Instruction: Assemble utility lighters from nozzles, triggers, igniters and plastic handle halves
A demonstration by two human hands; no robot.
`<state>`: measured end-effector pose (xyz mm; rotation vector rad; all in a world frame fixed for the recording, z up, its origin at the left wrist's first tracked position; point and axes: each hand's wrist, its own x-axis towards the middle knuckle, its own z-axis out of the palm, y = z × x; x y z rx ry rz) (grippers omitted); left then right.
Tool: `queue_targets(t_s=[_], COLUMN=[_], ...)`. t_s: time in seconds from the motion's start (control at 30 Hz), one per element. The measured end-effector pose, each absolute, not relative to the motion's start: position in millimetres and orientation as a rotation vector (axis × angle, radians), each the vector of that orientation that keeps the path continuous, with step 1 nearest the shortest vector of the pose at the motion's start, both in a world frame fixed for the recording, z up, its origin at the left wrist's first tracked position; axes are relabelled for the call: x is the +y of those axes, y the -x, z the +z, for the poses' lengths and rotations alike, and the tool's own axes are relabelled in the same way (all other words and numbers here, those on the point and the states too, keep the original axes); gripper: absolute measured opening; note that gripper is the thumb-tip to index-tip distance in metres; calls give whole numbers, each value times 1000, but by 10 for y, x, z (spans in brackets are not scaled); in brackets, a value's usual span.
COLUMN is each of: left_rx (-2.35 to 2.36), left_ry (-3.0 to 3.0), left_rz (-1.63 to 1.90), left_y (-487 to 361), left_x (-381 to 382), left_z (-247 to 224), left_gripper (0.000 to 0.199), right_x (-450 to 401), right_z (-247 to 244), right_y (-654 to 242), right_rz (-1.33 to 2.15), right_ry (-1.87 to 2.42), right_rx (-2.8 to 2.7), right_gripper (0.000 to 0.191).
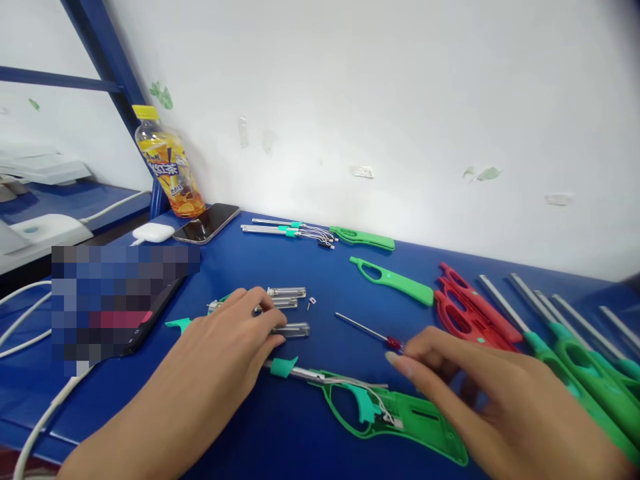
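My left hand (235, 347) closes its thumb and fingertips on a clear lighter fuel tank (295, 330). Two similar clear tanks (287, 293) lie just beyond the fingers, their left ends partly covered. At right, my right hand (460, 380) is closed around the handle end of a screwdriver (365, 327) with a red collar; its shaft points left, and most of the handle is hidden. Between the hands lies an opened green lighter shell (425, 427) with a metal tube (300, 372), a teal trigger (367, 403) and white wires exposed. Tiny loose parts (312, 301) sit near the tanks.
Green shell halves (400, 283), red shells (475, 313) and metal tubes with wires (270, 230) lie toward the wall. Several green lighters (580, 360) lie at right. A phone (215, 220), drink bottle (167, 163), white case (153, 232) and a partly blurred device (157, 307) occupy the left.
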<state>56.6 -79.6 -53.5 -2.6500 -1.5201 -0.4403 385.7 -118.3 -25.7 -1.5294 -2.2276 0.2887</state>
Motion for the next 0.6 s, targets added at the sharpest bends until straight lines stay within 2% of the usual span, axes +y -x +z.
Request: queue_targets(t_s=[0.1, 0.23, 0.33, 0.43, 0.6], left_rx=[-1444, -1234, -1139, -1197, -1230], left_ry=[2660, 2704, 2722, 2652, 2679], left_rz=[-556, -864, -1009, -937, -645], left_y=[-659, -858, -964, -971, -911], left_x=[-846, -986, -1059, -1028, -904], left_z=[-475, -382, -389, -454, -551], left_gripper=[29, 37, 34, 30, 56], right_x=[-1227, -1240, -1235, -1237, -1212], right_z=[-252, -307, -361, -388, -378], right_y=[-3776, -3577, -3487, -3516, -3662], right_rz=[187, 65, 116, 76, -113], right_ry=[1450, 1327, 1272, 1349, 1485], right_rx=[-2187, -2219, -2409, -2409, -2269], right_gripper=[37, 36, 25, 20, 18])
